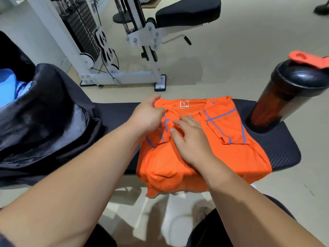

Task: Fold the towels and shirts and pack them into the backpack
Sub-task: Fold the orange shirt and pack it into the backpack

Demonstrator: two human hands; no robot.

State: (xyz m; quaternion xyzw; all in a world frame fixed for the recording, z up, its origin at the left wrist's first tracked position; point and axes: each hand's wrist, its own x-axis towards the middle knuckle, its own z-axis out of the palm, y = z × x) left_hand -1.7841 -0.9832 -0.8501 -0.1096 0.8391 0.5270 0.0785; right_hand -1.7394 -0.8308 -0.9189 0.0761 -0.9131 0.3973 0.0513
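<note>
An orange shirt (231, 148) with blue seams lies on a black padded bench (115, 113), both sleeves folded in over the body, its hem hanging off the near edge. My left hand (147, 114) pinches the shirt's left shoulder fabric near the collar. My right hand (188, 138) lies on the middle of the shirt with fingers spread and nearly flat, pressing the folded left sleeve. A black backpack (44, 113) sits open on the bench's left end, with light blue cloth (10, 86) inside it.
A dark shaker bottle (284, 93) with an orange flip lid stands on the bench's right end, close to the shirt. A white weight machine (110, 50) with a black seat stands on the floor beyond the bench. My legs are below the near edge.
</note>
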